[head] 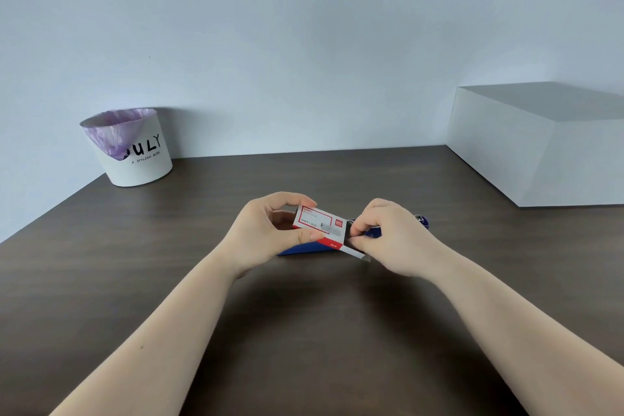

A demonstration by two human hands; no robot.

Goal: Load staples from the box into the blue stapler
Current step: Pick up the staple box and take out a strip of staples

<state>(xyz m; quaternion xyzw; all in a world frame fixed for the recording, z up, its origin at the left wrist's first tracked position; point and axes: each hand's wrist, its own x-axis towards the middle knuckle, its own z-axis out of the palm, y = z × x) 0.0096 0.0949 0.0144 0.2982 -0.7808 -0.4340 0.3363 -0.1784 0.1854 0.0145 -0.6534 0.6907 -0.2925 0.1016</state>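
Note:
A small red and white staple box (319, 223) is held just above the dark table, in the middle of the view. My left hand (266, 230) grips its left end between thumb and fingers. My right hand (388, 233) pinches the white inner tray (356, 252), which sticks out of the box's right end. The blue stapler (305, 249) lies on the table right behind and under the box; only its lower edge and its far right end (423, 221) show. No staples are visible.
A white bin (135, 149) with a purple liner stands at the back left of the dark wooden table (304, 331). A large white box (540, 145) sits at the back right. A pale wall rises behind the table.

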